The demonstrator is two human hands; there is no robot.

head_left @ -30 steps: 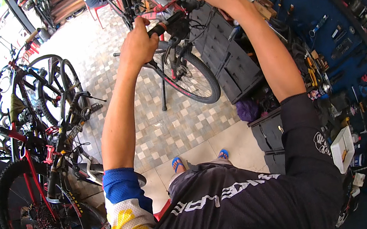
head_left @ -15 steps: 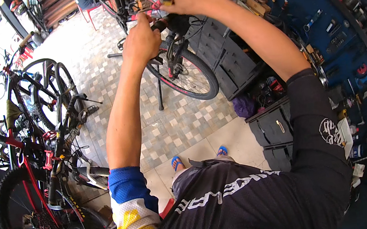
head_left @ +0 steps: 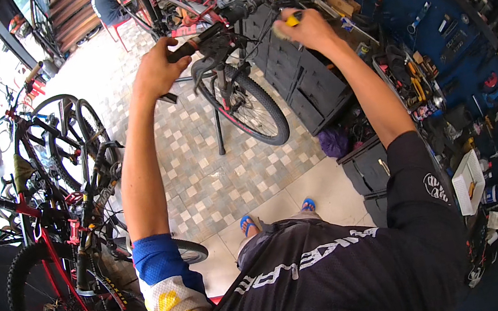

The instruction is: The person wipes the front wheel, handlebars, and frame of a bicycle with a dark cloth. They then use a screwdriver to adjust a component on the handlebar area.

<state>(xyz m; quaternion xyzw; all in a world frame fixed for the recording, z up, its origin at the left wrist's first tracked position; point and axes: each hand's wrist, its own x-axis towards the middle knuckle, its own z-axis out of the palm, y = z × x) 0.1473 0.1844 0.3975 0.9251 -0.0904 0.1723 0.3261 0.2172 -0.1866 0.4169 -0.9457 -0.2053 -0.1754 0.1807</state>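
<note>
A bicycle stands ahead of me, its handlebar (head_left: 239, 9) slanting across from lower left to upper right. My left hand (head_left: 157, 72) is closed at the handlebar's left end, on the black handlebar grip (head_left: 182, 52). To the right of the bar and apart from it, my right hand (head_left: 312, 29) is closed around a small yellow-and-black handled tool (head_left: 293, 19). Something pale shows beside those fingers; its kind is unclear. Below the bar is the front wheel (head_left: 281, 130), and a kickstand (head_left: 219, 133) props the bicycle on the tiled floor.
Several bicycles crowd the left side, with a large rear tyre (head_left: 18, 306) nearest. Dark drawer cabinets (head_left: 296, 85) and a tool-covered blue wall (head_left: 436, 51) line the right. A white basket (head_left: 468, 183) sits there. Farther off, a person (head_left: 107, 4) sits on a red chair.
My right hand has moved right and down, away from the bar, with the tool in it. My left hand has shifted left with the bar's left end, and the handlebar has turned.
</note>
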